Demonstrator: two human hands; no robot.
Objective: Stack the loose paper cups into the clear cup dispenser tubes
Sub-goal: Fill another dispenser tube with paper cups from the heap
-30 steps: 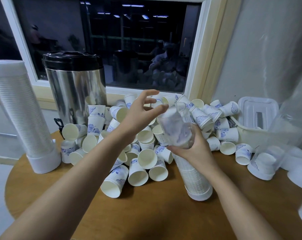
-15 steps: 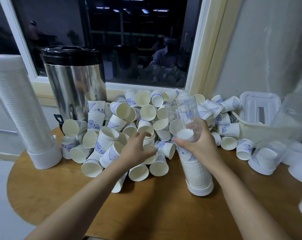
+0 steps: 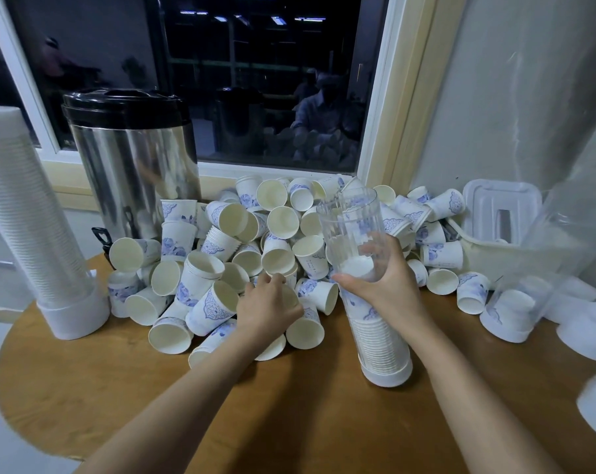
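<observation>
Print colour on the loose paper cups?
Blue floral motif on white paper cups; clearest in head view.

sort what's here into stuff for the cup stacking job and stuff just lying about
For the job:
loose cups, heaped on the table
part-full tube, gripped by the right hand
left hand, down in the heap
full tube far left; near-empty tube right

Lying about:
steel urn
white basket with lid

Left of the clear tube (image 3: 353, 220), the left hand (image 3: 267, 307) has its fingertips sunk among loose cups (image 3: 221, 254); grip undeterminable. Far right of it, a blurred second tube (image 3: 529, 285) is cropped by the edge.
</observation>
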